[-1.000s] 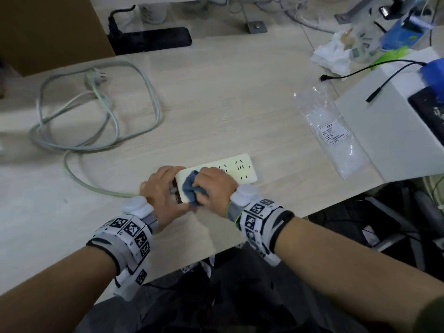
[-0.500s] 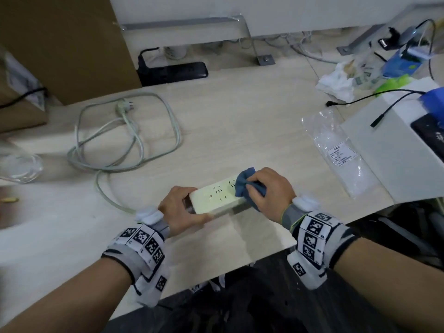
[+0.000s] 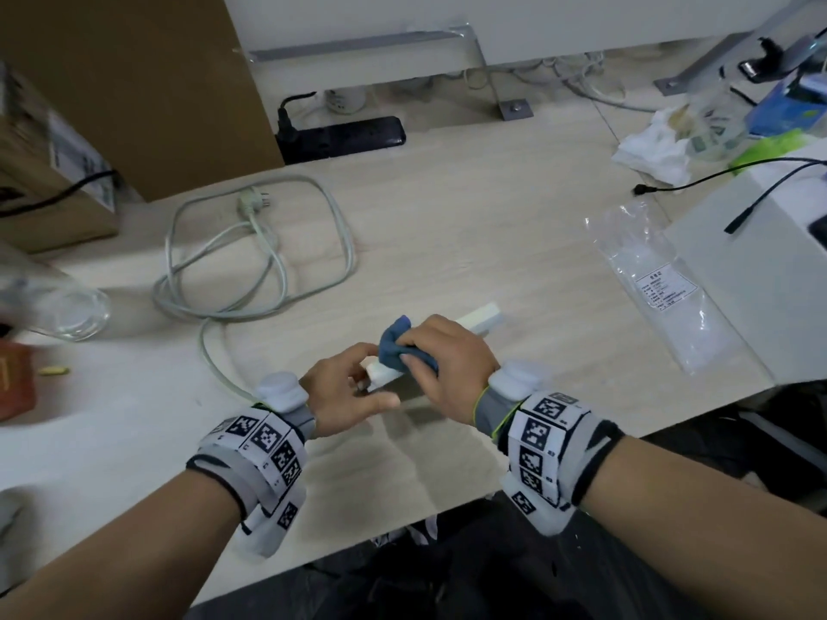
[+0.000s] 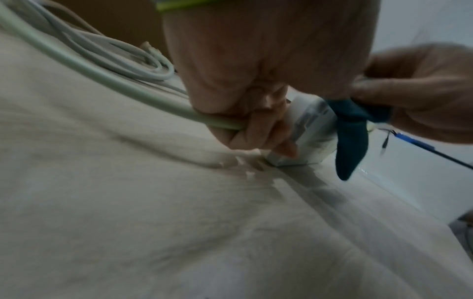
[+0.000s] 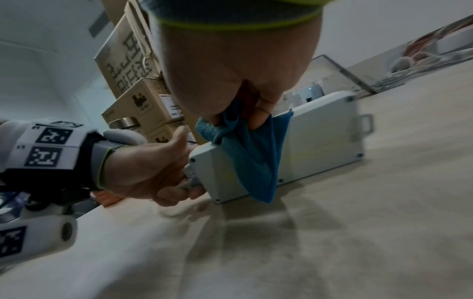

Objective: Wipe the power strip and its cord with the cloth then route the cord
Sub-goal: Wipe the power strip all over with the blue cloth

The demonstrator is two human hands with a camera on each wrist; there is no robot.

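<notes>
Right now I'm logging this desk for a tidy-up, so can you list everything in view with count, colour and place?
White rectangular power strip: one, tipped on edge at the near desk edge.
Pale grey cord: one, looped at desk left, plug lying inside the loop.
Blue cloth: one, draped over the strip.
Black power strip: one, far desk edge.
Clear plastic bag: one, labelled, desk right.
White box: one, right edge, thin black cables across it.
Crumpled white tissue: one, far right.
Brown cardboard boxes: several, far left.
Light wooden desk: one.
Left hand: grips the strip's cord end.
Right hand: holds the cloth against the strip.
</notes>
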